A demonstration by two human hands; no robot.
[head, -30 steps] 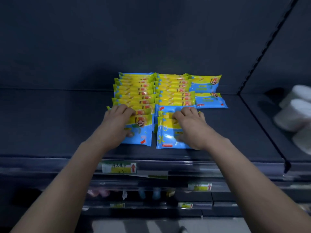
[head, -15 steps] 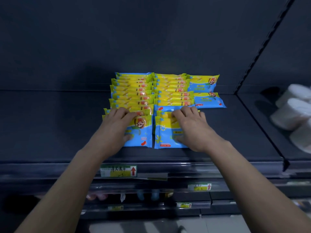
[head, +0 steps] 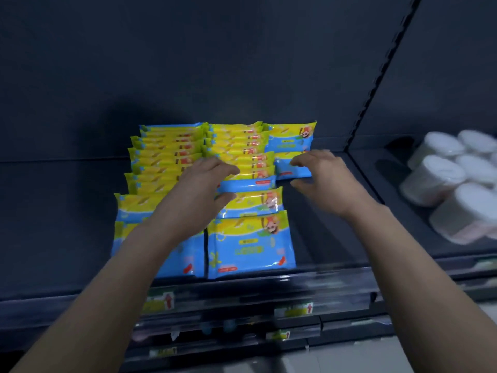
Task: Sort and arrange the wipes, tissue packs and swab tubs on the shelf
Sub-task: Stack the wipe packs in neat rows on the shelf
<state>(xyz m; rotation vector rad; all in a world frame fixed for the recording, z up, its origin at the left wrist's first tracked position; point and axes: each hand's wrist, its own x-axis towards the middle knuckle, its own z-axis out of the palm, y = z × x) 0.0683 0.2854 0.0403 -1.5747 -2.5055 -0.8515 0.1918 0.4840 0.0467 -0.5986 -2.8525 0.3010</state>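
Head view: wipe packs point(head: 250, 246) shingled in two rows on shelf point(head: 322, 238), labels facing front. Left hand point(head: 193, 195) spread wide over right row, holding nothing. Right hand point(head: 325, 179) open above stray rear pack point(head: 291, 168), probably next to align. Swab tubs point(head: 441, 181) on neighbouring shelf.

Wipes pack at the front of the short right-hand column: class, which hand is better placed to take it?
The right hand: its open fingers hover at that wipes pack; the left hand is over the middle column.
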